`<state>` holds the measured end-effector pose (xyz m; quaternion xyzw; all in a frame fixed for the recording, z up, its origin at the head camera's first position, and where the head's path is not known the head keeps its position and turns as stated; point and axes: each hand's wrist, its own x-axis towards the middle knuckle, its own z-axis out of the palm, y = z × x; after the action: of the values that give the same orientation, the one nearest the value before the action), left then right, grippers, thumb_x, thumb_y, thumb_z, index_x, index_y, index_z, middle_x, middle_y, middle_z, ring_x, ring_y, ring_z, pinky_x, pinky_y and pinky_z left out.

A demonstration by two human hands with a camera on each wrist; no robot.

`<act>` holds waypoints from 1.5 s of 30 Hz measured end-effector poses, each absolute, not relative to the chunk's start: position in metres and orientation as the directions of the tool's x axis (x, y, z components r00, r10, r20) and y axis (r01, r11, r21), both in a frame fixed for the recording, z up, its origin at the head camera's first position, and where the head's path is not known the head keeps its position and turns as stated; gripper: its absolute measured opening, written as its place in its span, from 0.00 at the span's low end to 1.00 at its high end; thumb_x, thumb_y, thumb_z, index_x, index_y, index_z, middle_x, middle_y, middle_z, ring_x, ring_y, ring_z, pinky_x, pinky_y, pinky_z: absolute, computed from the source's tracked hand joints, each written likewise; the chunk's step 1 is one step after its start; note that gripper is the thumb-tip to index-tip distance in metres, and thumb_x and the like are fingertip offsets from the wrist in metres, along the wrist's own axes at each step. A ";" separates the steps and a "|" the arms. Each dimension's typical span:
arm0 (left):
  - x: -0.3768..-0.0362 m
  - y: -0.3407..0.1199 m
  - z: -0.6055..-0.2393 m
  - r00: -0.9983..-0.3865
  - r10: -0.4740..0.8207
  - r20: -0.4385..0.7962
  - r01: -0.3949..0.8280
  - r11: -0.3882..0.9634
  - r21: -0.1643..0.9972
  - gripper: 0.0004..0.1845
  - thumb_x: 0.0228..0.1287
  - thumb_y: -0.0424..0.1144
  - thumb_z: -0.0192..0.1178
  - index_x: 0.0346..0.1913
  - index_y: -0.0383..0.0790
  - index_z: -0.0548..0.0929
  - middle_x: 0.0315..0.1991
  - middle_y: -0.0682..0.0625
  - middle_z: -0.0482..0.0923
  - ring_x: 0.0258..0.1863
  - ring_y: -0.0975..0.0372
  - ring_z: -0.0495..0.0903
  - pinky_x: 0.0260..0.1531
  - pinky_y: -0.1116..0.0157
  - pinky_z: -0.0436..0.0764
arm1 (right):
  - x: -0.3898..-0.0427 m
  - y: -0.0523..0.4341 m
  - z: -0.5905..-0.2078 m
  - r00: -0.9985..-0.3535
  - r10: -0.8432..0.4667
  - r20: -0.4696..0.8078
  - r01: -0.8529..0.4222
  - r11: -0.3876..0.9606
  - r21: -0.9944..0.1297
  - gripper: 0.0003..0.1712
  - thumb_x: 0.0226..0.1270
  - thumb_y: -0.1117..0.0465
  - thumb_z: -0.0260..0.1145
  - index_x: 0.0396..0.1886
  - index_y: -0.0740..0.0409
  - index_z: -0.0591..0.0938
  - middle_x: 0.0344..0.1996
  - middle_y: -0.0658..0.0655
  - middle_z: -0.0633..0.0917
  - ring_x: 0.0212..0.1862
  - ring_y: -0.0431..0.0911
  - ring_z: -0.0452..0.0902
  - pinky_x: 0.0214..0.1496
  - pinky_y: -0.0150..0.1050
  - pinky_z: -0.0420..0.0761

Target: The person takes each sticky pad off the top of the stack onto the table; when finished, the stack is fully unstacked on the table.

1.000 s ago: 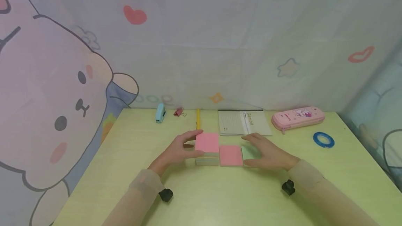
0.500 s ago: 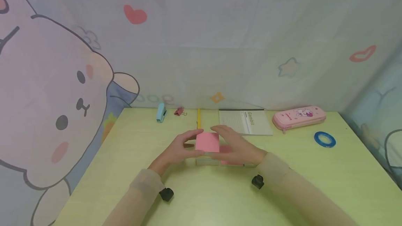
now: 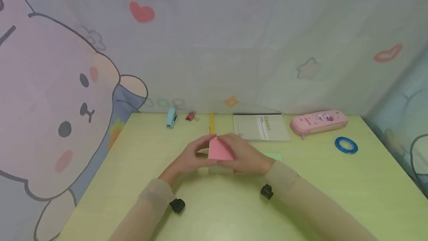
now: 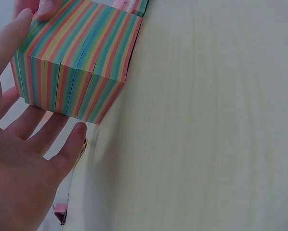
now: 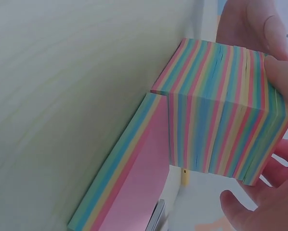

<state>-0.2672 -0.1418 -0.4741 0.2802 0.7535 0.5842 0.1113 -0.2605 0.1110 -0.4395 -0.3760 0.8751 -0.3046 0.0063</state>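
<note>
A tall stack of sticky note pads (image 3: 220, 151) with a pink top sheet stands on the table, its sides striped in several colours in both wrist views. My left hand (image 3: 187, 158) holds the stack's left side near the top, thumb in front and fingers behind. On the right side, my right hand (image 3: 249, 156) grips the upper part the same way, covering its right edge. A low pink-topped pad (image 5: 137, 185) lies against the foot of the stack in the right wrist view. Beyond my right hand shows part of a green pad (image 3: 275, 156).
Along the back of the table (image 3: 214, 211) lie a light blue stapler (image 3: 171, 117), a red binder clip (image 3: 191, 116), a yellow pencil-like stick (image 3: 211, 122), a notebook (image 3: 260, 127) and a pink pencil case (image 3: 319, 121). A blue tape roll (image 3: 338, 146) lies at the right.
My right hand has moved left from the green pad onto the right side of the tall stack. The left hand has stayed at the stack's left side.
</note>
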 end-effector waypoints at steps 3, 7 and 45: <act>-0.269 -0.142 -0.473 -0.822 0.547 0.158 0.289 0.162 0.943 0.43 0.65 0.36 0.74 0.81 0.49 0.66 0.77 0.51 0.69 0.73 0.50 0.72 0.66 0.44 0.78 | -0.262 0.115 -0.440 -0.730 -0.647 0.221 -0.646 0.546 -0.534 0.43 0.69 0.43 0.75 0.77 0.55 0.71 0.67 0.50 0.76 0.58 0.43 0.72 0.56 0.41 0.82; -0.268 -0.142 -0.474 -0.832 0.541 0.124 0.263 0.187 0.947 0.43 0.64 0.36 0.75 0.80 0.42 0.67 0.76 0.49 0.69 0.74 0.49 0.71 0.68 0.44 0.76 | -0.261 0.128 -0.441 -0.752 -0.622 0.218 -0.621 0.558 -0.551 0.43 0.67 0.46 0.76 0.77 0.56 0.71 0.67 0.50 0.76 0.58 0.44 0.73 0.57 0.42 0.81; -0.265 -0.144 -0.476 -0.848 0.525 0.067 0.213 0.223 0.951 0.42 0.65 0.38 0.74 0.80 0.45 0.67 0.79 0.52 0.66 0.76 0.49 0.67 0.71 0.44 0.73 | -0.234 0.319 -0.475 -0.908 -0.417 0.035 -0.380 0.788 -0.484 0.46 0.54 0.57 0.79 0.73 0.62 0.74 0.66 0.64 0.79 0.65 0.62 0.74 0.69 0.66 0.75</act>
<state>-0.2645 -0.1441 -0.4761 0.2398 0.7702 0.5753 0.1356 -0.2338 0.3189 -0.4746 -0.2108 0.9448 -0.2482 0.0367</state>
